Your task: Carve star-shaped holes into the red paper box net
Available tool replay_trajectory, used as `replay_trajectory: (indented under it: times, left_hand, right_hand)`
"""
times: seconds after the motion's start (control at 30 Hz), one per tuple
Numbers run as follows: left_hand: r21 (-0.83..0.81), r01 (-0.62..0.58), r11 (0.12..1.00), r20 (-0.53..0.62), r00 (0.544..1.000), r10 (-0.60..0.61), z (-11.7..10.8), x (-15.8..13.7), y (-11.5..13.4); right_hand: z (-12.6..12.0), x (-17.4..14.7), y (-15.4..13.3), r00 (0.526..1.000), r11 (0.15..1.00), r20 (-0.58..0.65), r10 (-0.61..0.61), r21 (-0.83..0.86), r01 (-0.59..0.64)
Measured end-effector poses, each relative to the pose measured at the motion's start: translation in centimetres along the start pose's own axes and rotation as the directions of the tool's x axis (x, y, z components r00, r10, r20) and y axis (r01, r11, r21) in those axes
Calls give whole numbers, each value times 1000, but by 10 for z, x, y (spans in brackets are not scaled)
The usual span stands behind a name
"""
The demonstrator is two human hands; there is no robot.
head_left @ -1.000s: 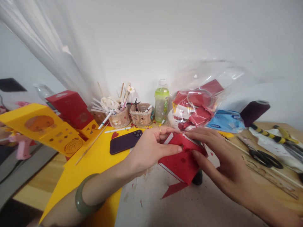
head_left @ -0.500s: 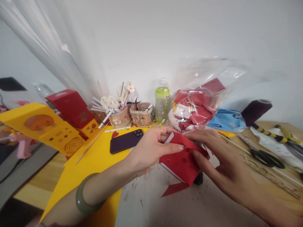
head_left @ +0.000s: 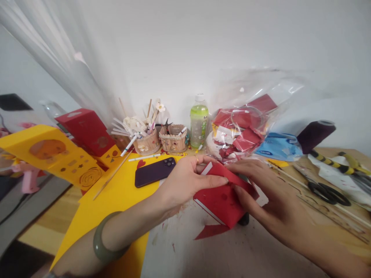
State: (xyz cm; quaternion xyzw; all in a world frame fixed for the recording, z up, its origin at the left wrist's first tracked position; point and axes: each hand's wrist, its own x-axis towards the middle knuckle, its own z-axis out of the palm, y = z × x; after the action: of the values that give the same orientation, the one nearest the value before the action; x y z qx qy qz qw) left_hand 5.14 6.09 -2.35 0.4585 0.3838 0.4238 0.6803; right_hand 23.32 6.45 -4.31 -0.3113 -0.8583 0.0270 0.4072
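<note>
Folded red paper piece point(head_left: 223, 202), tilted, white-edged.

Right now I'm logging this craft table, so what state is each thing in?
red paper box: partly folded, held by both hands
left hand: gripping the box's left edge
right hand: fingers pressed on the box's top fold
phone: lying face down on yellow paper
green bottle: upright, capped
scissors: lying flat, closed
plastic bag: open, holding red pieces
</note>
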Motion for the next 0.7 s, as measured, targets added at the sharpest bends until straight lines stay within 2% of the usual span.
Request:
replay_trajectory:
  times: [0.47, 0.6, 0.7]
  left_hand:
    - [56, 17, 998, -70, 997, -13, 4, -2, 1]
    - [156, -48, 987, -59, 997, 58, 2, -3, 2]
    - [136, -96, 986, -64, 992, 105, 2, -2, 6]
  right_hand:
    - [3, -1, -2, 1000, 1000, 10, -8, 17, 7]
    - [4, -3, 1, 1000, 1000, -9, 4, -8, -4]
    - [4, -5, 4, 999, 999, -28, 29, -15, -30]
